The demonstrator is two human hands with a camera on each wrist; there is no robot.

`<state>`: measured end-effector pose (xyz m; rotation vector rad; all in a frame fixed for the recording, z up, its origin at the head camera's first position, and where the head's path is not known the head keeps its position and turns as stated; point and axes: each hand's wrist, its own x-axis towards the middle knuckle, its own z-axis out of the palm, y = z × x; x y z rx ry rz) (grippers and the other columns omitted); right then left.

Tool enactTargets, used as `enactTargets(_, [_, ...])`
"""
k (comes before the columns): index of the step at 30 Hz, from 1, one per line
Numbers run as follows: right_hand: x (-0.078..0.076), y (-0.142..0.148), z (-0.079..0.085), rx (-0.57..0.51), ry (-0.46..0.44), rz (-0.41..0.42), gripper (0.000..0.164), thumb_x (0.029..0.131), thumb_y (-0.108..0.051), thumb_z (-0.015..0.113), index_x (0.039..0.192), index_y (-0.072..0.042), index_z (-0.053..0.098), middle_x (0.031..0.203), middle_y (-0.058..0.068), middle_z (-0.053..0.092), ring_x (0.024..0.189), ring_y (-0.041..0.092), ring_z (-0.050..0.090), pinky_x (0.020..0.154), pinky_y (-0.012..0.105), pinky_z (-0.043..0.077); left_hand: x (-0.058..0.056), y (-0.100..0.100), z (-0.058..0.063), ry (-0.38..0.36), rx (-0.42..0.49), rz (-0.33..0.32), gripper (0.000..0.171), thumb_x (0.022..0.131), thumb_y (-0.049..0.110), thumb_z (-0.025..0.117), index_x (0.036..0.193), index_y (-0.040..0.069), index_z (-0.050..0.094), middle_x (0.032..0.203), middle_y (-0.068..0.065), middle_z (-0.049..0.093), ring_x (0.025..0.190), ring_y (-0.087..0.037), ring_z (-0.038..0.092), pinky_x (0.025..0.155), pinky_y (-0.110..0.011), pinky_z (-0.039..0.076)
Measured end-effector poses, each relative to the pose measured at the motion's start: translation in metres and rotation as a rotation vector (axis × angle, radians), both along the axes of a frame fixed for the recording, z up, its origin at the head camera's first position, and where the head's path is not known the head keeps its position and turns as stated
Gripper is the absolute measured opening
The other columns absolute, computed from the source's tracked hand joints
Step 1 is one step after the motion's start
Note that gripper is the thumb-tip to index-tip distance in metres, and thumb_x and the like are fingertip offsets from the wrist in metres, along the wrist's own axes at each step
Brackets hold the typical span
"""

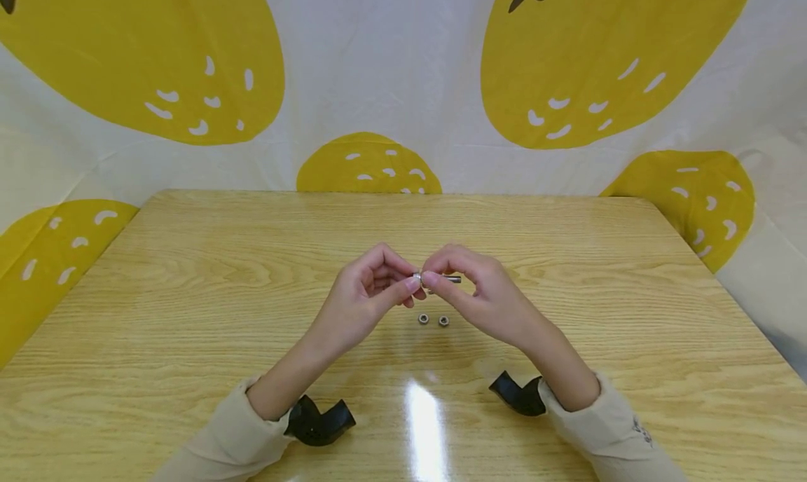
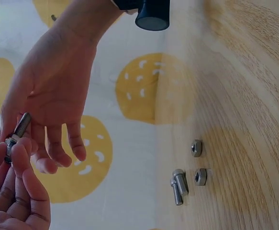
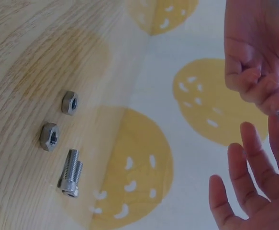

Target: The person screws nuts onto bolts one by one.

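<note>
Both hands meet above the table over a metal bolt (image 2: 22, 125). My left hand (image 1: 357, 296) pinches the bolt's head end between thumb and fingertips. From the other side my right hand (image 1: 482, 293) pinches around the bolt, its other fingers spread out in the right wrist view. The bolt's threaded end points right, past the right fingertips. A wider ring, seemingly a nut (image 2: 11, 142), sits near the fingertips, partly hidden. Below the hands, two loose nuts (image 1: 424, 319) lie on the wooden table (image 1: 189, 328).
Two more bolts (image 3: 70, 175) lie side by side near the loose nuts (image 3: 69, 103), mostly hidden behind the hands in the head view. A white cloth with yellow fruit shapes (image 1: 378, 83) hangs behind the table. Black wrist mounts (image 1: 320, 422) stick out from both sleeves.
</note>
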<state>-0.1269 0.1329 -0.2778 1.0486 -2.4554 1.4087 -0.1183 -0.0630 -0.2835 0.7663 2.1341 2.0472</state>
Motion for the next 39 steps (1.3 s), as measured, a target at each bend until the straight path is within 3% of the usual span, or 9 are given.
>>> enactTargets(5, [0.0005, 0.0005, 0.0014, 0.035, -0.059, -0.050, 0.031, 0.100, -0.027, 0.044, 0.089, -0.011, 0.068, 0.090, -0.001, 0.066, 0.088, 0.011, 0.056, 0.077, 0.030, 0.049, 0.0003, 0.0010, -0.0001, 0.001, -0.001, -0.007, 0.013, 0.090, 0.003, 0.058, 0.099, -0.005, 0.053, 0.090, -0.021, 0.066, 0.072, -0.017, 0.064, 0.068, -0.030, 0.055])
enactTargets(10, [0.0028, 0.0025, 0.0048, 0.053, -0.071, -0.057, 0.016, 0.090, -0.023, 0.063, 0.103, -0.013, 0.063, 0.099, -0.004, 0.065, 0.094, 0.011, 0.056, 0.085, 0.032, 0.047, 0.0007, 0.0007, 0.0001, -0.007, -0.011, 0.001, 0.012, 0.090, 0.003, 0.058, 0.099, -0.004, 0.054, 0.088, -0.019, 0.065, 0.073, -0.019, 0.063, 0.070, -0.029, 0.055])
enactTargets(14, [0.0031, 0.0020, 0.0059, 0.021, -0.042, -0.025, 0.023, 0.084, -0.012, 0.069, 0.105, -0.012, 0.059, 0.100, -0.004, 0.063, 0.094, 0.013, 0.055, 0.085, 0.030, 0.046, 0.0005, 0.0004, 0.0004, -0.012, -0.014, 0.007, 0.013, 0.090, 0.004, 0.058, 0.100, -0.004, 0.055, 0.088, -0.018, 0.065, 0.074, -0.023, 0.063, 0.070, -0.029, 0.055])
enactTargets(26, [0.0000, 0.0022, 0.0021, -0.014, 0.022, 0.011, 0.005, 0.091, -0.010, 0.060, 0.092, -0.012, 0.065, 0.095, -0.002, 0.064, 0.092, 0.012, 0.056, 0.081, 0.030, 0.047, 0.0007, 0.0003, -0.0001, -0.002, 0.013, -0.011, 0.012, 0.090, 0.004, 0.058, 0.099, -0.004, 0.054, 0.090, -0.021, 0.066, 0.071, -0.016, 0.063, 0.068, -0.029, 0.055])
enactTargets(31, [0.0005, 0.0031, 0.0024, 0.039, -0.008, -0.055, 0.024, 0.098, -0.024, 0.048, 0.091, -0.011, 0.067, 0.093, -0.002, 0.065, 0.090, 0.010, 0.055, 0.078, 0.029, 0.048, 0.0010, 0.0011, 0.0002, -0.001, 0.016, -0.015, 0.012, 0.090, 0.002, 0.057, 0.098, -0.005, 0.053, 0.089, -0.022, 0.066, 0.071, -0.016, 0.063, 0.068, -0.029, 0.055])
enactTargets(35, [0.0019, 0.0048, 0.0044, 0.049, -0.023, -0.053, 0.014, 0.092, -0.022, 0.060, 0.101, -0.011, 0.063, 0.099, -0.003, 0.064, 0.094, 0.010, 0.055, 0.085, 0.032, 0.047, 0.0010, 0.0007, 0.0002, -0.004, 0.006, -0.010, 0.012, 0.090, 0.003, 0.058, 0.099, -0.004, 0.054, 0.089, -0.021, 0.065, 0.072, -0.018, 0.063, 0.070, -0.030, 0.055])
enactTargets(39, [0.0018, 0.0044, 0.0055, 0.017, 0.015, -0.010, 0.023, 0.085, -0.010, 0.068, 0.106, -0.011, 0.059, 0.102, -0.003, 0.063, 0.096, 0.012, 0.055, 0.086, 0.032, 0.045, 0.0009, -0.0002, 0.0003, -0.010, 0.000, 0.001, 0.013, 0.091, 0.005, 0.058, 0.100, -0.004, 0.054, 0.089, -0.019, 0.065, 0.074, -0.021, 0.063, 0.072, -0.032, 0.055])
